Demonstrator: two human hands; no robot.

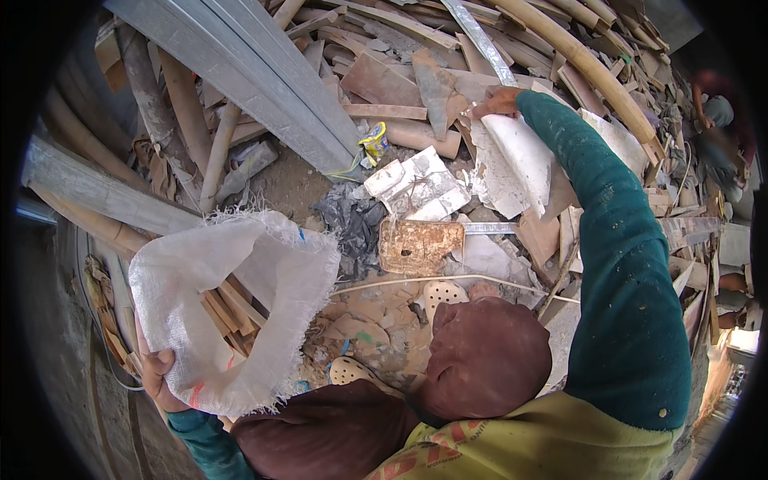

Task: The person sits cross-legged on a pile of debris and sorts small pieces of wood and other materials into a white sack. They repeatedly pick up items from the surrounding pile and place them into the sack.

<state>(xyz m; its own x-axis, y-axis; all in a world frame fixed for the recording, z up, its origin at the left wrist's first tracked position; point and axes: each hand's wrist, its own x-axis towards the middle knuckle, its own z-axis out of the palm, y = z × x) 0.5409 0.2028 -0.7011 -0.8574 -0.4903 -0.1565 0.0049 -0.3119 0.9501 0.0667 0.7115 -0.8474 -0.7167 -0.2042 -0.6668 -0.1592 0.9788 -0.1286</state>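
My left hand (162,376) is closed on the rim of a white woven sack (172,280) with frayed edges. The sack's mouth gapes, and strips of wood (232,312) show inside it. My right arm reaches far out to the right, and my right hand (498,102) is closed at the top edge of a broken piece of white board (524,156); some of its fingers are hidden. Beside that board are white broken blocks (420,184) and a rusty, stained slab (420,246). A crumpled black plastic bag (350,220) lies between the sack and the blocks.
Long metal channels (248,80) slant down from the upper left. Bamboo poles (588,60) and wood scraps fill the far side. A pale cable (400,280) crosses before my clogs (442,296). Another person (716,112) is at the far right.
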